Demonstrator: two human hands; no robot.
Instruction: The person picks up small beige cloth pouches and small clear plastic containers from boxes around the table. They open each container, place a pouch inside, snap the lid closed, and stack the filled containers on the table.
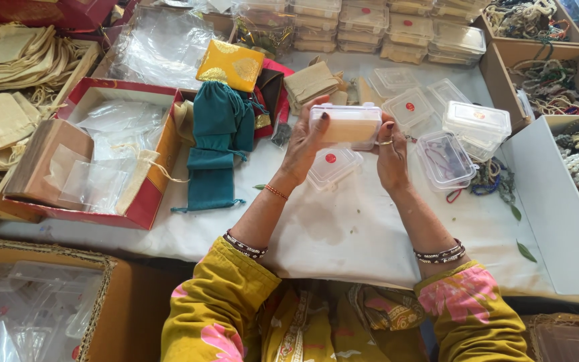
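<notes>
Head view, left to right: teal velvet drawstring pouches (214,144) lay well left of the fingers. Left hand (305,144) and right hand (391,157) gripped between them a small clear rectangular plastic box holding a beige insert (346,125), fingers curled closed on its two ends, thumbs below. Just beneath the fingers lay a clear plastic lid with a red round sticker (333,165). Right of the fingers sat an open clear plastic box (445,159) on the white tablecloth (343,234).

White-covered table (343,234) under even light, cardboard boxes (497,70) along its edges
</notes>
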